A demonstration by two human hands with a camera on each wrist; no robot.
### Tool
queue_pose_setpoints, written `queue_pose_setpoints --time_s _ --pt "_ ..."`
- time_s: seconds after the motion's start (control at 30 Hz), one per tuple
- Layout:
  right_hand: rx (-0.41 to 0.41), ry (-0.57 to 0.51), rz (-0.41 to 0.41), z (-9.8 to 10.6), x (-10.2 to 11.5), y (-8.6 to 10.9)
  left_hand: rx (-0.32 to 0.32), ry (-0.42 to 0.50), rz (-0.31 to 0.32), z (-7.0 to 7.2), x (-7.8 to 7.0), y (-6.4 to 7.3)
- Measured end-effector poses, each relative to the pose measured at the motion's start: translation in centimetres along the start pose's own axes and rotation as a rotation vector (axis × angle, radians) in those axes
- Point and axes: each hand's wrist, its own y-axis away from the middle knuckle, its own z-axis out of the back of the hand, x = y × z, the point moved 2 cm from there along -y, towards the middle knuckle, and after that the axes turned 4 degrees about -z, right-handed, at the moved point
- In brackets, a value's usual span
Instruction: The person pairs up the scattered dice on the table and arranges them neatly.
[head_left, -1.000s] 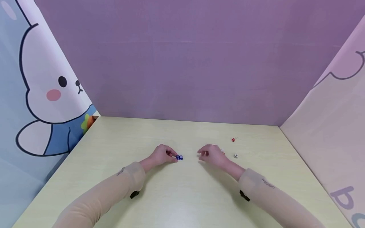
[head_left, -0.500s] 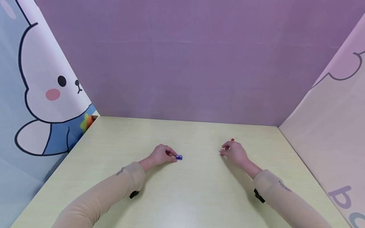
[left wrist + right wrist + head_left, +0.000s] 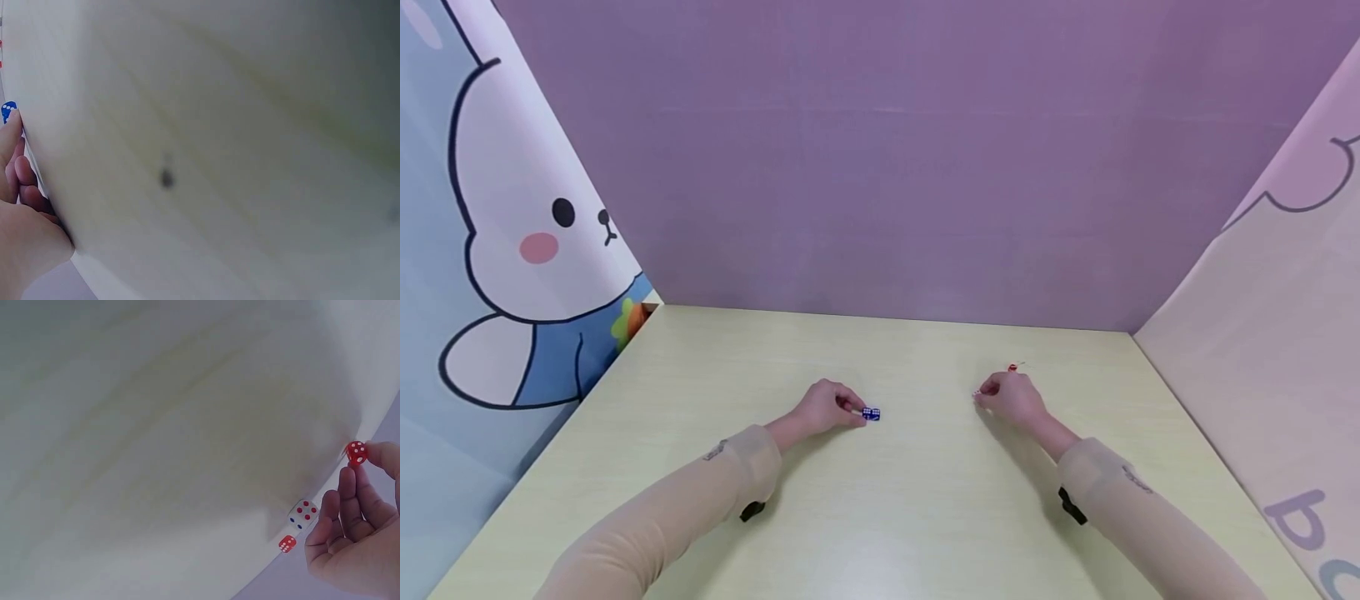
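My left hand [image 3: 826, 406] rests low at the table's middle, its thumb and fingertips pinching white-dotted blue dice [image 3: 871, 414]. These look like two side by side. Only one blue face [image 3: 9, 109] shows at the edge of the left wrist view. To the right, my right hand [image 3: 1013, 398] pinches a red die [image 3: 356, 453] with white dots between thumb and fingertip. That die is small and partly covered in the head view. Beyond the right fingers, the right wrist view shows a white die [image 3: 304, 514] with red and blue dots, and another red die [image 3: 287, 544].
A small red die [image 3: 1012, 367] lies just behind the right hand, a thin pale line beside it. The pale wooden table [image 3: 865, 517] meets a purple backdrop [image 3: 887, 167]. Printed cloth panels [image 3: 550, 275] stand along both sides.
My right hand has moved right, away from the blue dice, and now pinches a die, drawn slightly left since half a second ago. The left hand keeps its place.
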Motion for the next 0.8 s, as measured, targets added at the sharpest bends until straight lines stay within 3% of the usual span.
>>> queue_pose_setpoints --time_s 0.37,0.7,0.8 --pt "0.040 -0.031 0.109 -1.2 1.4 -1.1 0.001 0.013 -0.006 -0.1 0.3 -0.1" --pt "0.068 0.001 0.156 -2.2 3.2 0.1 -0.002 0.007 -0.015 0.0 0.4 0.0" --pt "0.079 -0.011 0.209 -2.5 4.0 0.7 -0.007 0.009 -0.019 0.1 0.5 0.2"
